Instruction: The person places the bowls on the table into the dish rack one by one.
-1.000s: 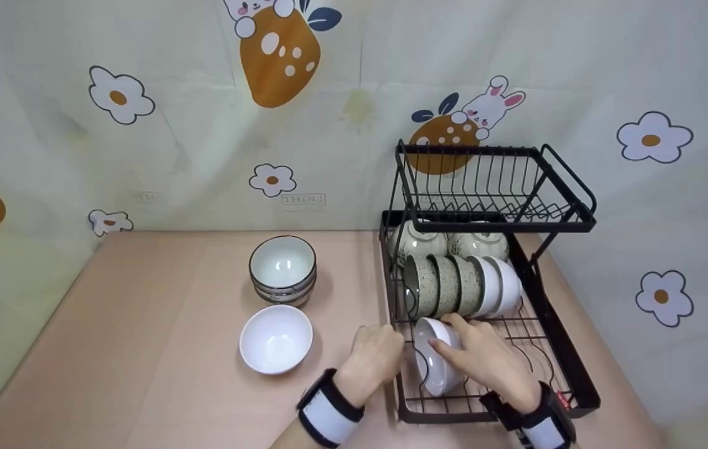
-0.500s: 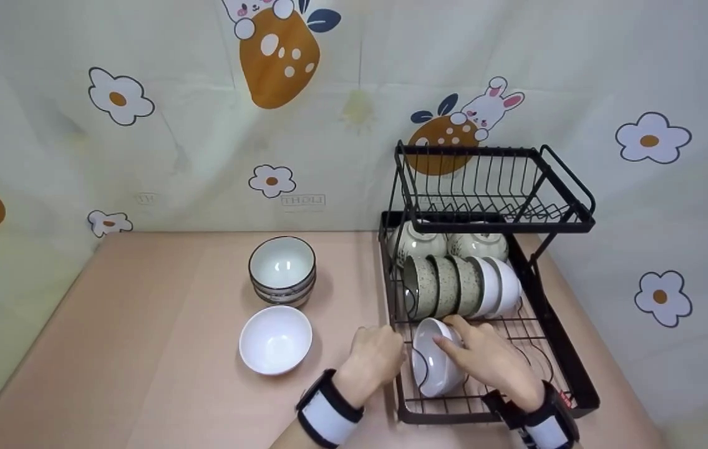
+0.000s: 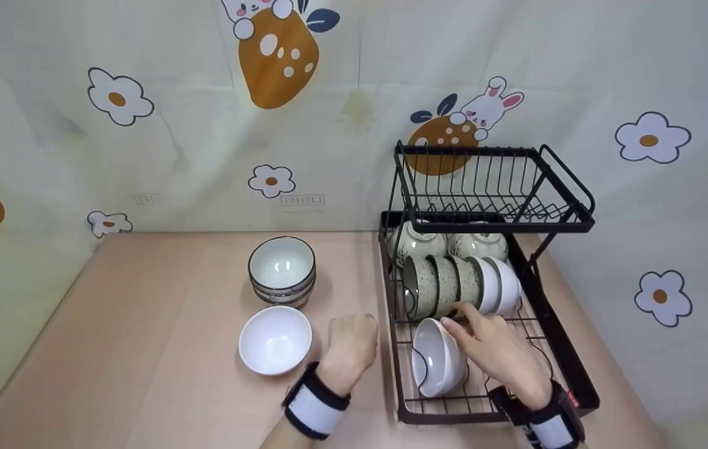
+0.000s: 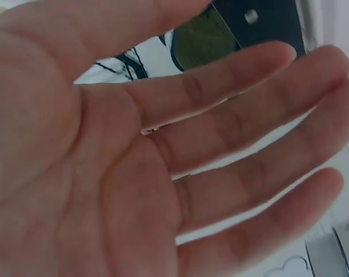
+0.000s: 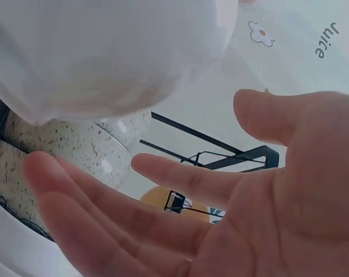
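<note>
head camera looks forward and down from above the black wire two-tier dish rack [image 3: 484, 249] and pink tabletop [image 3: 160, 324]. left wrist camera sits tight against the open palm; right wrist camera looks up, close under speckled ceramic bowls [image 5: 76, 150], shared with the head view.

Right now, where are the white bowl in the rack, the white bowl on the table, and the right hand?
Rack bowl [image 3: 433, 360], head view, inner wall.
Table bowl [image 3: 275, 340], head view, inside bottom.
Right hand [image 3: 496, 352], head view, back of hand.
</note>
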`<control>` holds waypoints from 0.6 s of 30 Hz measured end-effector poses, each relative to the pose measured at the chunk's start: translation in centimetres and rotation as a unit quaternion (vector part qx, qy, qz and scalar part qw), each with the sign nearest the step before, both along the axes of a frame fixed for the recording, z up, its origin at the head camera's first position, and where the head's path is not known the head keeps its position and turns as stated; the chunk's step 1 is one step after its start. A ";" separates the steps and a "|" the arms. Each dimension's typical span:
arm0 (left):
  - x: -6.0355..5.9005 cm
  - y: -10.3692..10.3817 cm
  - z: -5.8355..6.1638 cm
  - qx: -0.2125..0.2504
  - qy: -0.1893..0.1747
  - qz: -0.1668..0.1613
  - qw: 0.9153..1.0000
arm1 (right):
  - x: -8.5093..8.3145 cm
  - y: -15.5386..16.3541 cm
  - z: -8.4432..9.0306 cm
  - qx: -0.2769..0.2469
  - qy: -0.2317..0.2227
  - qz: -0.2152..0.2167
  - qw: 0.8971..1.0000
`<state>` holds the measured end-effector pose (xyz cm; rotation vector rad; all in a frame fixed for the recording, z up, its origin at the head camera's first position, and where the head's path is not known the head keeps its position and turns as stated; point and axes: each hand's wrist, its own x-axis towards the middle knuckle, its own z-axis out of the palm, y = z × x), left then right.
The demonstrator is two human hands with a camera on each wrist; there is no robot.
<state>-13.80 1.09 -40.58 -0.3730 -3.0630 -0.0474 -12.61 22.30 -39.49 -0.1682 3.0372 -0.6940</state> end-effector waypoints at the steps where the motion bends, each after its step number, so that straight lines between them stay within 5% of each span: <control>1: -0.2 -0.3 0.1 0.002 0.000 0.014 1.000 | 0.0 0.1 0.0 0.000 0.001 -0.002 1.000; 9: -1.5 -2.7 0.5 0.024 -0.032 0.144 0.989 | -0.1 0.4 0.3 0.012 -0.003 -0.021 1.000; 18: -3.1 -4.5 0.1 0.047 -0.139 0.204 0.968 | -0.3 0.7 0.5 0.018 0.009 -0.019 1.000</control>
